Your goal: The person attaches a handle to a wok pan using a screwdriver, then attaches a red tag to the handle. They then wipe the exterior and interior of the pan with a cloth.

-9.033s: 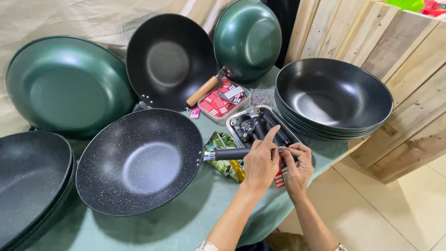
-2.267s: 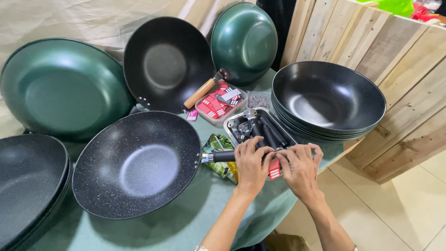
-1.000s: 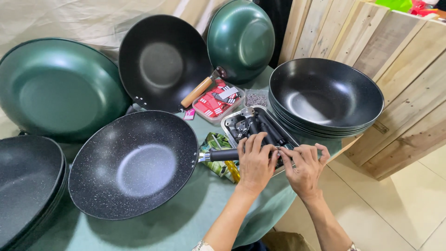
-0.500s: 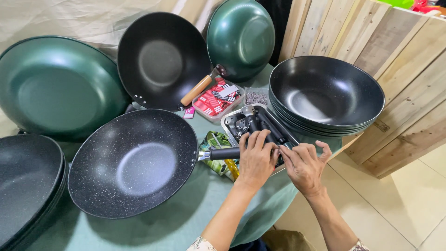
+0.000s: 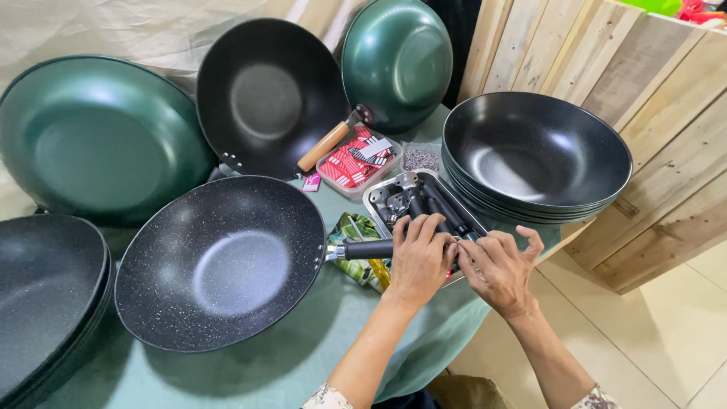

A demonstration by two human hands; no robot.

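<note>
On my bench point(image 5: 303, 363) a stack of black woks point(image 5: 534, 151) sat to the right, just beside a wooden crate wall point(image 5: 666, 129). At the back leaned a large green wok point(image 5: 91, 140), a black wok with a wooden handle point(image 5: 269, 95) and a smaller green wok point(image 5: 397, 60). A clear box of red packets point(image 5: 356, 160) lay between them, and more black pans point(image 5: 45, 295) were stacked at the left.

Three green woks point(image 5: 91, 140); two hands point(image 5: 420, 261); one metal tray point(image 5: 379, 198).

Desk point(image 5: 303, 363): green cloth cover. Wall point(image 5: 113, 30): beige sheeting behind. Partition point(image 5: 666, 113): pale wooden planks, right. Floor point(image 5: 681, 341): cream tiles, evenly lit.
</note>
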